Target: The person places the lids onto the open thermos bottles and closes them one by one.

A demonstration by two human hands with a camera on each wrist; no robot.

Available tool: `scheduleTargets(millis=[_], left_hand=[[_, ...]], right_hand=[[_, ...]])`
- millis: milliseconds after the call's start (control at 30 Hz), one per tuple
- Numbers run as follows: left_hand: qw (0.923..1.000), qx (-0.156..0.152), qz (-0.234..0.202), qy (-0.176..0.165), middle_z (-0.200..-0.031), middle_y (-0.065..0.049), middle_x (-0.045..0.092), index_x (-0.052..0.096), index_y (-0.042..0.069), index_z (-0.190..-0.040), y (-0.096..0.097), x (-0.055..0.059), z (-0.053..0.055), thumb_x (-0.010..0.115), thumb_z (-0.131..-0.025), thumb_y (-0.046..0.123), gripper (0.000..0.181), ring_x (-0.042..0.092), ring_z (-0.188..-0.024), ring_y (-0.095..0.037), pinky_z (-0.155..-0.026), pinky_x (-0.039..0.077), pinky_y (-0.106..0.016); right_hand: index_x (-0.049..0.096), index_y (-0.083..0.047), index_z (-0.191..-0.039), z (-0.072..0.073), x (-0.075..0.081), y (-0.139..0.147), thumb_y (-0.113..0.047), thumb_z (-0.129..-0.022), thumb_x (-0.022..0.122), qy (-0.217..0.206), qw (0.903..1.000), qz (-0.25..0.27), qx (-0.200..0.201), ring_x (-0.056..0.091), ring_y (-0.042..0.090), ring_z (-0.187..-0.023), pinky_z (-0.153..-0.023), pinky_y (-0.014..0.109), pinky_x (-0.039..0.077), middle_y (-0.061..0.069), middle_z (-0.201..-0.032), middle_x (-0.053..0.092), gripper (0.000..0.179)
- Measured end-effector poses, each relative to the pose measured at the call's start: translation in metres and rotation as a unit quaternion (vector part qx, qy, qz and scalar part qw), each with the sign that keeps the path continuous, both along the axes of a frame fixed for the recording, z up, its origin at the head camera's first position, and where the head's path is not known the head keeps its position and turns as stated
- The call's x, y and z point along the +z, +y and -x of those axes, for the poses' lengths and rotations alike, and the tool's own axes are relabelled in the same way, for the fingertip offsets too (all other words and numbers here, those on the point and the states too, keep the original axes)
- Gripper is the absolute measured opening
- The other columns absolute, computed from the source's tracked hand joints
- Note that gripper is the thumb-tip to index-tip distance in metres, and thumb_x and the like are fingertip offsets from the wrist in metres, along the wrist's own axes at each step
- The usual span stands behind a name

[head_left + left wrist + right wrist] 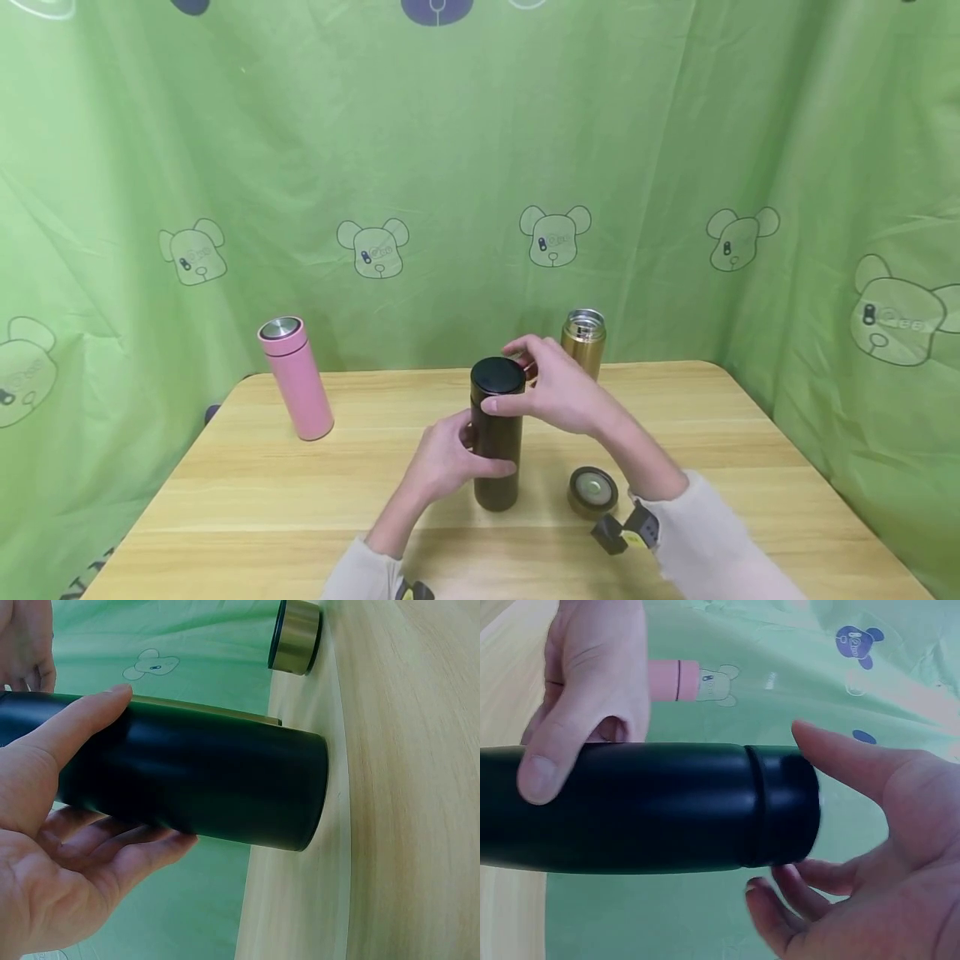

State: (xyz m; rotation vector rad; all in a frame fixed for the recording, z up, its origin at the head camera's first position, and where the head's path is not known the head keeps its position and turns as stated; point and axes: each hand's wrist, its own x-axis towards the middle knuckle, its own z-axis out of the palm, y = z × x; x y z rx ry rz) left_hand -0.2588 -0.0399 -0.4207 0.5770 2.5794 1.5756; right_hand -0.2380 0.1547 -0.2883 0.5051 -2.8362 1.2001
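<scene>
A dark, black-looking thermos bottle [496,446] stands upright on the table. My left hand [442,458] grips its body, thumb across the front and fingers round the far side. The right hand [558,387] holds the bottle's lid [789,802] between thumb and fingertips, with the palm off it. In the right wrist view, the lid sits on the bottle with a thin seam below it. Behind the right hand stands a gold thermos bottle [584,337], uncapped, its steel mouth showing. A round gold-sided lid [592,493] lies upturned near the right forearm.
A pink thermos bottle [298,379] with a silver-topped lid stands at the table's back left. Green curtains [465,167] with printed bear heads hang behind and at both sides of the wooden table [247,517].
</scene>
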Motion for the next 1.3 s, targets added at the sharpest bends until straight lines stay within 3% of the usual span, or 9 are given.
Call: scheduleTargets(millis=[200,300,433,700,900,1300], left_hand=[[1.0,0.001,-0.007,0.002,-0.108,0.006,0.076,0.068,0.026,-0.121,-0.0004,-0.0009,-0.0002,0.093,-0.067,0.043,0.062,0.071,-0.102,-0.012,-0.092,0.057,-0.039],[0.9999,0.002,-0.01,-0.001,-0.107,0.006,0.076,0.068,0.025,-0.12,-0.0004,-0.0009,-0.0003,0.093,-0.067,0.042,0.061,0.071,-0.101,-0.011,-0.092,0.057,-0.039],[0.9999,0.002,-0.012,-0.006,-0.108,0.006,0.076,0.068,0.025,-0.12,0.0,-0.0007,-0.0005,0.093,-0.067,0.042,0.061,0.071,-0.102,-0.012,-0.093,0.057,-0.04],[0.9999,0.002,-0.009,-0.005,-0.107,0.007,0.076,0.068,0.026,-0.12,0.0008,0.0003,-0.001,0.093,-0.067,0.042,0.06,0.071,-0.101,-0.011,-0.092,0.057,-0.039],[1.0,0.003,-0.004,-0.001,-0.107,0.007,0.076,0.068,0.026,-0.12,0.0004,0.0001,-0.0009,0.093,-0.067,0.043,0.061,0.071,-0.101,-0.011,-0.091,0.057,-0.038],[1.0,-0.001,-0.002,0.003,-0.11,0.005,0.076,0.067,0.024,-0.122,-0.0002,0.0008,-0.0008,0.093,-0.067,0.043,0.064,0.071,-0.102,-0.013,-0.092,0.057,-0.038]], right_hand=[[0.039,-0.012,-0.153,0.0006,0.0053,0.0066,-0.032,-0.082,0.082,-0.029,0.9977,0.025,0.056,0.045,0.041,-0.14,-0.114,0.06,0.04,0.017,-0.149,0.049,0.086],[0.038,-0.008,-0.153,0.0024,0.0046,0.0081,-0.018,-0.084,0.078,-0.049,0.9939,0.054,0.083,0.04,0.04,-0.146,-0.119,0.058,0.033,0.017,-0.154,0.047,0.08],[0.04,-0.004,-0.153,0.0028,0.0033,0.008,-0.01,-0.088,0.071,-0.061,0.9911,0.064,0.099,0.046,0.037,-0.142,-0.117,0.055,0.039,0.02,-0.151,0.05,0.072],[0.048,-0.005,-0.147,0.0023,0.0034,0.0077,-0.012,-0.088,0.073,-0.058,0.9932,0.064,0.078,0.058,0.032,-0.131,-0.11,0.051,0.048,0.018,-0.139,0.061,0.065],[0.055,-0.005,-0.136,0.0015,0.0021,0.0057,-0.025,-0.083,0.083,-0.038,0.9968,0.059,0.039,0.066,0.028,-0.116,-0.1,0.046,0.055,0.013,-0.125,0.068,0.064],[0.054,-0.005,-0.125,0.0006,-0.0015,-0.0014,-0.038,-0.075,0.089,-0.013,0.9988,0.045,-0.012,0.061,0.025,-0.103,-0.09,0.04,0.055,0.011,-0.113,0.063,0.069]])
